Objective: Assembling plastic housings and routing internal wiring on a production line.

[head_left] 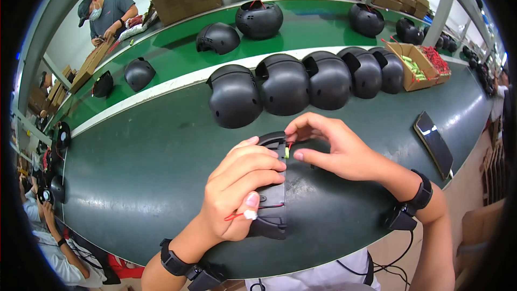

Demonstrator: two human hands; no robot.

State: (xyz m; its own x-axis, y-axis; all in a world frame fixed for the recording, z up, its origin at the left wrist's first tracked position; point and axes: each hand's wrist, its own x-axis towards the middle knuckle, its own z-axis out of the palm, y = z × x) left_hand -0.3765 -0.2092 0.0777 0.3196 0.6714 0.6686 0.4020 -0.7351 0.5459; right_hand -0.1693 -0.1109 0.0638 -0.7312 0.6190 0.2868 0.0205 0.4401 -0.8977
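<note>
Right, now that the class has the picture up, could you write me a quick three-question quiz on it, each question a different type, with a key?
1. Count: how many black domed shells stand in the row just beyond the hands?
2. True or false: the smartphone lies to the right of the right hand.
3. Multiple choice: the left hand holds a curved black plastic part. What colour is the small connector by its thumb? A) blue B) white C) orange

Key: 1. Five. 2. True. 3. B, white.
</note>
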